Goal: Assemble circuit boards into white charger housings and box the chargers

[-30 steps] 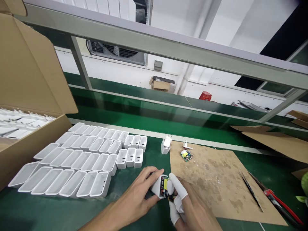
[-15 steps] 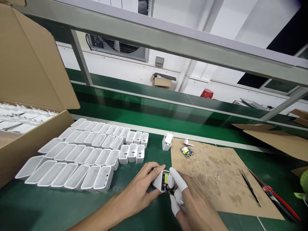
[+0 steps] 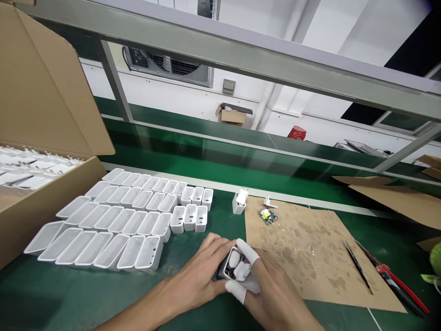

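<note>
My left hand [image 3: 203, 264] is wrapped round a small white housing [image 3: 225, 269] low in the middle of the view. Dark and white parts show in the housing's open end. My right hand [image 3: 265, 280], with white covers on thumb and forefinger, grips the same housing at its rim, and a white piece [image 3: 242, 271] lies between those two fingers. Much of the housing is hidden by my hands. A circuit board [image 3: 268, 216] with a yellow part lies on the brown sheet [image 3: 296, 243], beside a white plug piece [image 3: 269, 202].
Rows of white open housings [image 3: 120, 230] stand at the left, by a carton [image 3: 51, 197] of white parts. Another filled housing [image 3: 239, 203] stands beyond my hands. Tweezers [image 3: 358, 266] and red-handled pliers [image 3: 396, 280] lie at the right.
The housing has turned and its yellow part no longer shows. My right fingers have moved left onto its rim, and the white piece now sits closer to the opening.
</note>
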Demonstrator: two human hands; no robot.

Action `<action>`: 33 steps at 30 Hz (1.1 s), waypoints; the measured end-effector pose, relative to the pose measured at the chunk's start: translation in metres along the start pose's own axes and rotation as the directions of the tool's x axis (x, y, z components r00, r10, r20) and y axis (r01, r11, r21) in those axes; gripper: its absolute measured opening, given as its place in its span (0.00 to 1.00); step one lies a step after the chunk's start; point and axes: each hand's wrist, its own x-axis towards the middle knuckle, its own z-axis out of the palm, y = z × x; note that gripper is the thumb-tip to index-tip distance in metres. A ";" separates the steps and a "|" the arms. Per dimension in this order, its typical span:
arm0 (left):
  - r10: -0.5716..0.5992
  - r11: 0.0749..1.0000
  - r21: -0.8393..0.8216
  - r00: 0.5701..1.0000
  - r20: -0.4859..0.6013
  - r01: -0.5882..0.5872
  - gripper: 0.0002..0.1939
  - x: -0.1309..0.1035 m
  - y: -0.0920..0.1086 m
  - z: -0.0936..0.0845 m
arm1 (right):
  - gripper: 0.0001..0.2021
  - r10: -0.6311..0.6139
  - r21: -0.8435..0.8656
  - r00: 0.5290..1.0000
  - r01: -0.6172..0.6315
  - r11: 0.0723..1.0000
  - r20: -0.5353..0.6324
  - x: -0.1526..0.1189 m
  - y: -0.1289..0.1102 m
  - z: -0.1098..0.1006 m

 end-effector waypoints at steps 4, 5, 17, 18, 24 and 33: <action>0.007 0.996 -0.092 0.997 -0.079 -0.015 0.38 -0.002 -0.007 0.003 | 0.18 0.112 0.212 0.994 -0.107 0.971 -0.012 -0.002 0.012 -0.002; 0.010 0.993 -0.114 0.993 -0.120 -0.024 0.36 -0.002 -0.009 0.004 | 0.18 0.125 0.233 0.992 -0.123 0.965 0.005 -0.002 0.015 -0.001; -0.239 0.840 -0.515 0.969 -0.061 0.174 0.38 0.001 -0.005 -0.004 | 0.25 -0.126 0.194 0.954 0.182 0.964 -0.273 0.001 0.015 0.054; -0.218 0.841 -0.520 0.973 -0.075 0.148 0.40 0.000 -0.005 -0.004 | 0.26 -0.111 0.180 0.947 0.171 0.969 -0.300 0.000 0.014 0.053; -0.190 0.892 -0.441 0.966 -0.178 0.094 0.40 -0.001 -0.007 0.001 | 0.19 -0.041 0.151 0.973 0.077 0.985 -0.228 -0.002 0.012 0.053; -0.232 0.929 -0.351 0.923 -0.307 0.117 0.24 0.001 -0.010 0.008 | 0.23 -0.013 0.114 0.982 0.036 0.993 -0.190 -0.002 0.009 0.057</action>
